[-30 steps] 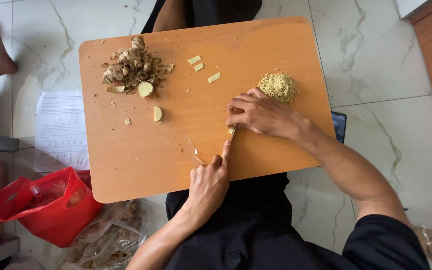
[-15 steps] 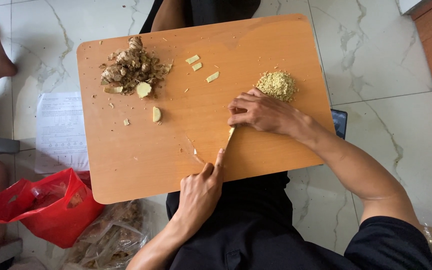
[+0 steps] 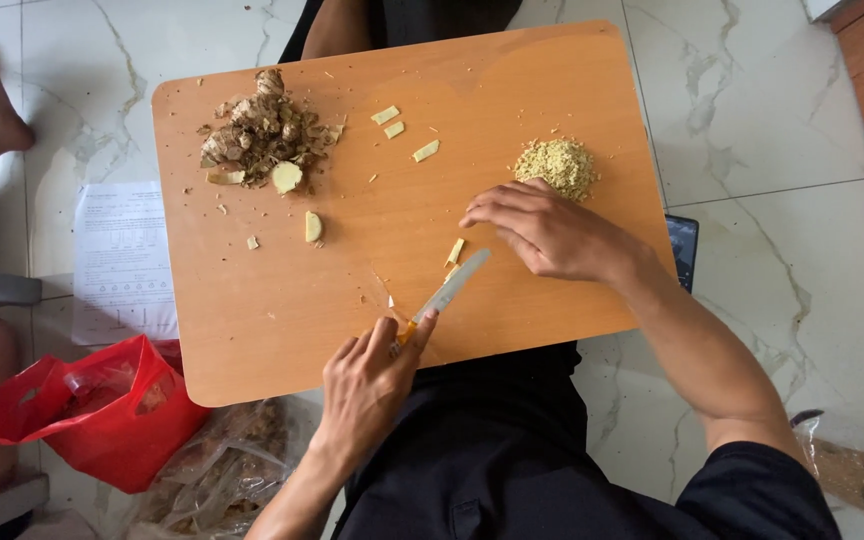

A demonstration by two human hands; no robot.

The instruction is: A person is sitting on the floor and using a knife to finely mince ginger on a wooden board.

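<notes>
Seen from the head camera, one wooden board (image 3: 252, 330) lies across the person's lap, its near edge over the dark trousers. The left hand (image 3: 367, 385) sits at that near edge, fingers closed around the yellow handle of one knife (image 3: 447, 290), whose blade angles toward the board's middle. The right hand (image 3: 552, 235) rests flat nearer the right edge, fingers spread narrowly and holding nothing, just beside one small ginger strip (image 3: 455, 251) that lies between the fingertips and the blade. One minced pile (image 3: 555, 165) touches this hand's far side. Three cut strips (image 3: 402, 130) lie near the far edge, one heap of roots and peel (image 3: 262, 135) by the far left corner. Bare wood stays open along the left edge.
</notes>
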